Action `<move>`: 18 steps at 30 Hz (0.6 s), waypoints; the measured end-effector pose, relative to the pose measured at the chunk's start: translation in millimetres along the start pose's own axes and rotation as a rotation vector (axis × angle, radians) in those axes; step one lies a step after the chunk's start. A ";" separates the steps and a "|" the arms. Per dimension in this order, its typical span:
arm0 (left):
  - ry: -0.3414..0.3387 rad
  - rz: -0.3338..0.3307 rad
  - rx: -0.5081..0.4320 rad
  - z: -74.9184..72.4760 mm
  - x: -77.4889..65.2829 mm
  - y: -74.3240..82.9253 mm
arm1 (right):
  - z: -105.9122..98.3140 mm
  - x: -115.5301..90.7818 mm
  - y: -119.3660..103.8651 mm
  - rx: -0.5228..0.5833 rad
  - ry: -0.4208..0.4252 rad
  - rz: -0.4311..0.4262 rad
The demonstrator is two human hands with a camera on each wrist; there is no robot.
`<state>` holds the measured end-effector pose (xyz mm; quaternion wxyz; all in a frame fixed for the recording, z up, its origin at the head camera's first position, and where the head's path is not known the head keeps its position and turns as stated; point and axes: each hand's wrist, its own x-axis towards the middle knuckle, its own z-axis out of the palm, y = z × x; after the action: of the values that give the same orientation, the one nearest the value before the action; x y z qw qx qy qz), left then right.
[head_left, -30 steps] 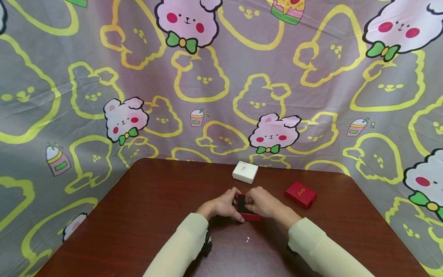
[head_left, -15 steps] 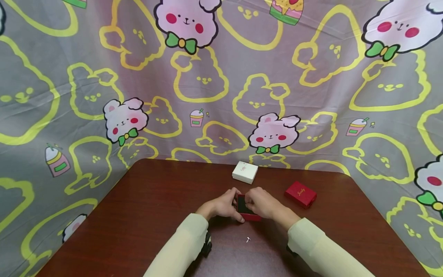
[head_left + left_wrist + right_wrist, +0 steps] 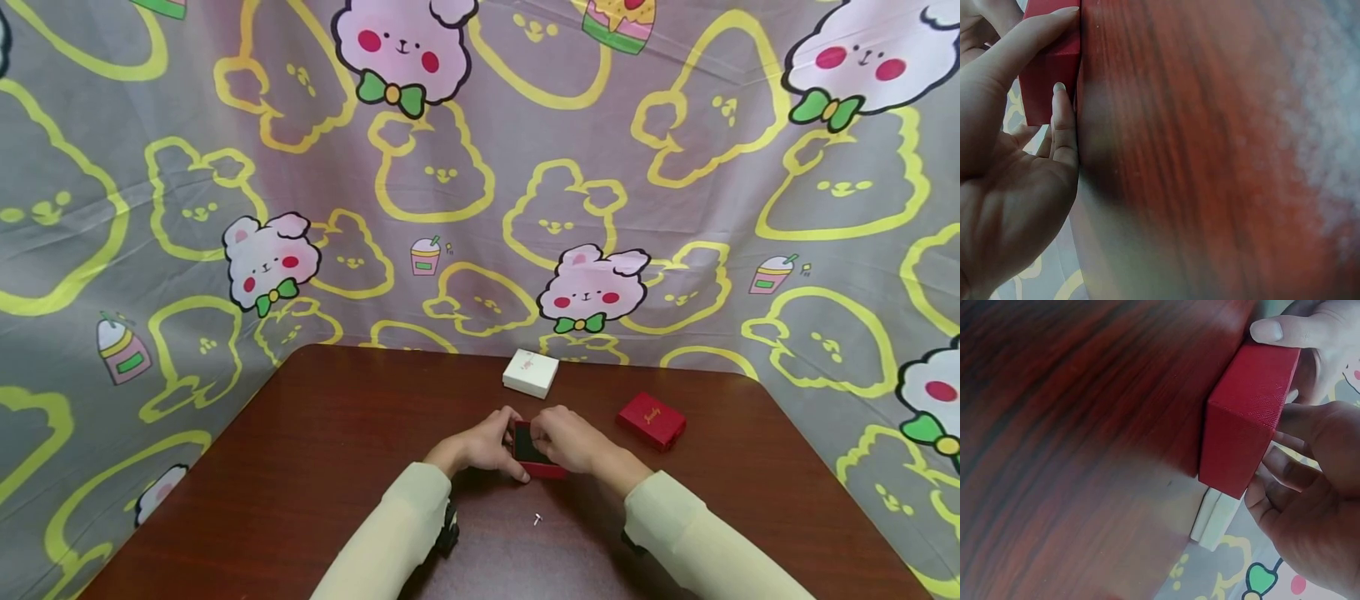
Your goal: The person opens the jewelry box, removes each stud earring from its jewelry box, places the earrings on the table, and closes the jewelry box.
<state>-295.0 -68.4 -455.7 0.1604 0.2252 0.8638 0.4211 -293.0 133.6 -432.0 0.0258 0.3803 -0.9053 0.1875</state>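
My left hand (image 3: 486, 443) grips a small red box (image 3: 546, 471) from its left side, thumb on the near wall and fingers round the far side. The box stands uncovered on the table and has a dark insert (image 3: 527, 446) inside. Bent over the box's opening, my right hand (image 3: 567, 439) has its curled fingertips at the insert; whatever may be between them is hidden. In the right wrist view, the red box (image 3: 1241, 419) hides part of both hands' contact. A tiny silver piece (image 3: 537, 519), shaped like a stud, lies on the table nearer to me.
A red lid (image 3: 651, 421) with gold lettering lies to the right of the hands. Farther back stands a white box (image 3: 530, 374) with a pink print. The brown table (image 3: 360, 425) ends at a patterned curtain (image 3: 480, 192).
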 end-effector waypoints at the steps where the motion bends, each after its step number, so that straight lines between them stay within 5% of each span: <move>1: 0.000 0.000 0.000 -0.1 -0.2 0.1 | -0.2 0.1 0.1 0.000 0.000 -0.004; 18: -0.007 -0.015 -0.006 -1.1 -0.5 -0.7 | -7.3 -2.0 0.5 0.065 -0.042 -0.022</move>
<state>-295.2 -69.7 -455.5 0.1674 0.2197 0.8636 0.4218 -292.7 137.9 -425.7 -0.0035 0.3945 -0.8950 0.2083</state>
